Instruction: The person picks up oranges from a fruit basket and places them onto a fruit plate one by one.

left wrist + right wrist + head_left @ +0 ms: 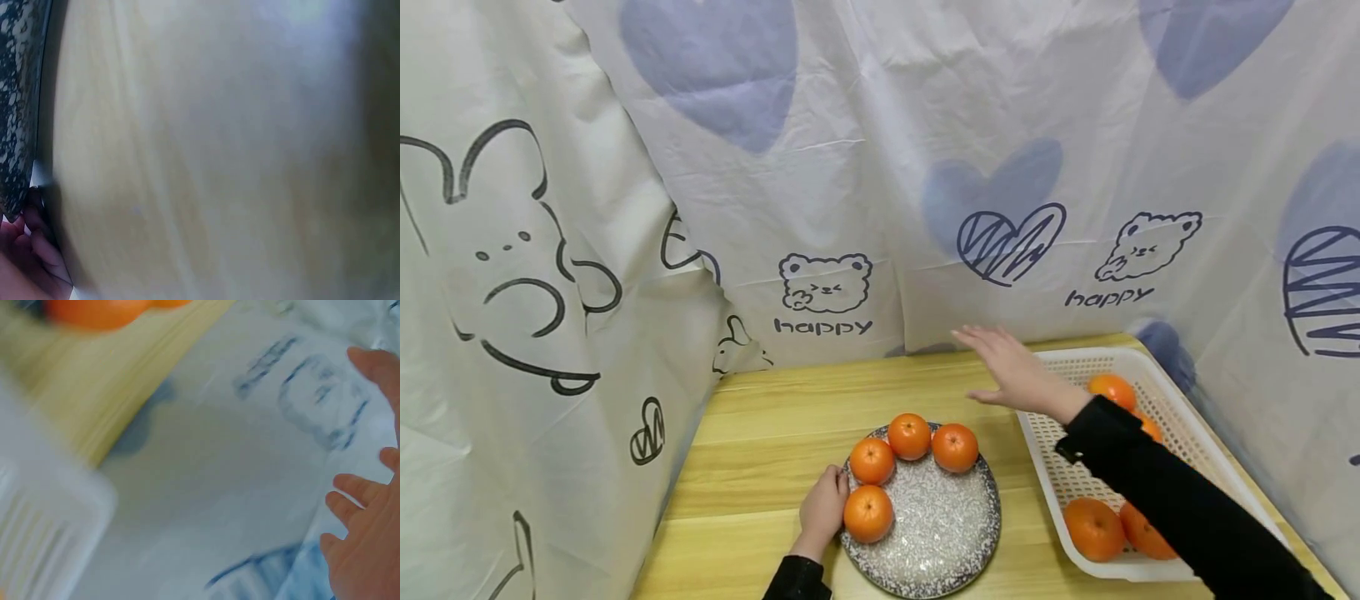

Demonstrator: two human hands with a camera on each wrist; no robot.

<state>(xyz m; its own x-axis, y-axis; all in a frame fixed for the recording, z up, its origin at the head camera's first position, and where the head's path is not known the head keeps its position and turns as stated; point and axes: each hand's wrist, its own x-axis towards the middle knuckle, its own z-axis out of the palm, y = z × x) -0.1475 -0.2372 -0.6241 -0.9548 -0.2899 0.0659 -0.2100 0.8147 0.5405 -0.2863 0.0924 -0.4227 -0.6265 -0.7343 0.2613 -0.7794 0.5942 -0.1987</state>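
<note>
Currently, four oranges sit along the left and far rim of a speckled plate, whose left edge the left hand pinches. The right hand, spread and holding nothing, hovers by the white basket's far left corner. Arranging oranges seems under way; the next move likely calls for grasping another. Beyond, the cloth reads "happy" twice.

Wood-grain table, white cloth behind, blue hearts, bear drawings, "happy" lettering
</note>
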